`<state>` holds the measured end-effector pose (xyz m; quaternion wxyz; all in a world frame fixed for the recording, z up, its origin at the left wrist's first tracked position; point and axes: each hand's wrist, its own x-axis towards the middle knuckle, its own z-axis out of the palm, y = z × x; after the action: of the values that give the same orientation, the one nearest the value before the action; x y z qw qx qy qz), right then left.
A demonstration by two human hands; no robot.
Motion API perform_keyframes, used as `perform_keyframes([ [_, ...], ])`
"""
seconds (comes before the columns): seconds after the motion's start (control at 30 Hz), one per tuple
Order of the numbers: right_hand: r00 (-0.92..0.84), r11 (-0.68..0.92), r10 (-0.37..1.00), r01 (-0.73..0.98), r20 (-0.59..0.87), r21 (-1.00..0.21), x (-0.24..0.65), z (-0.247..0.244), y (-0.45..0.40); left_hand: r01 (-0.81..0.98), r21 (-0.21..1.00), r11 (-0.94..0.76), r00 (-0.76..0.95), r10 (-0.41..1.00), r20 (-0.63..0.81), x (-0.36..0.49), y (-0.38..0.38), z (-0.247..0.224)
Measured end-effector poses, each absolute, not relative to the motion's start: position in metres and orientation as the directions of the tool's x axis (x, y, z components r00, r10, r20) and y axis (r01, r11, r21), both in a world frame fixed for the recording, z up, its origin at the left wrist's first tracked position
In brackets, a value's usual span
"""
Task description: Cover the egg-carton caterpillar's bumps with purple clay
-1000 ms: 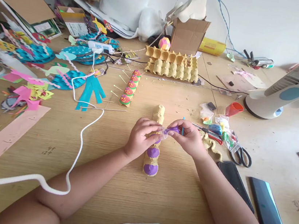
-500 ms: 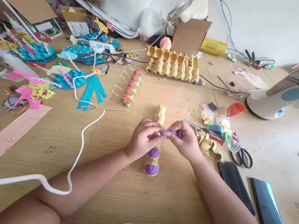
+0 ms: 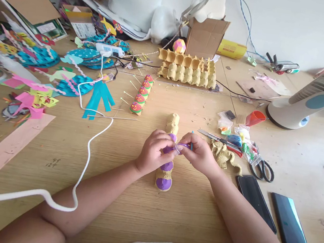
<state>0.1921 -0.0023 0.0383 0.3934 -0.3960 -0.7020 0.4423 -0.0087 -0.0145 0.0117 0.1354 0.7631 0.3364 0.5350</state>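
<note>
Fingers [image 3: 163, 142]: narrow; left hand [image 3: 153, 152] pinching clear plastic [image 3: 177, 149], right hand [image 3: 201, 155] purple clay [image 3: 184, 144]
Forearms [image 3: 102, 189]: angled inward
Egg-carton strip [image 3: 163, 183]: below fingertips, partly purple
Table [image 3: 138, 214]: wood-grain, cluttered
Wall [image 3: 293, 27]: white
Fan [image 3: 310, 97]: far right

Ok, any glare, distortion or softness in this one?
Head view: a pale reflection on the glossy slab at lower right; head view: the fan looks stretched near the right edge, probably lens distortion; head view: the purple piece in the right hand looks too soft for fine detail.
</note>
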Motion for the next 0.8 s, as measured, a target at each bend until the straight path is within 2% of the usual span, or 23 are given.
perform_keyframes([
  [0.33, -0.42, 0.155, 0.905, 0.171, 0.07, -0.973, 0.191, 0.038, -0.001, 0.363, 0.613, -0.702, 0.218, 0.704, 0.676, -0.011, -0.013, 0.008],
  [0.53, -0.377, 0.059, 0.926, 0.106, 0.014, -0.993, 0.192, 0.042, 0.0, 0.333, 0.652, -0.681, 0.121, 0.716, 0.687, -0.01, -0.012, 0.003],
  [0.7, -0.27, 0.006, 0.962, 0.135, -0.03, -0.991, 0.189, 0.041, 0.0, 0.342, 0.658, -0.671, 0.08, 0.718, 0.691, -0.01, -0.012, 0.003],
  [0.8, -0.136, -0.016, 0.99, 0.132, -0.034, -0.991, 0.192, 0.04, 0.003, 0.336, 0.719, -0.609, 0.012, 0.766, 0.643, -0.011, -0.01, 0.0],
])
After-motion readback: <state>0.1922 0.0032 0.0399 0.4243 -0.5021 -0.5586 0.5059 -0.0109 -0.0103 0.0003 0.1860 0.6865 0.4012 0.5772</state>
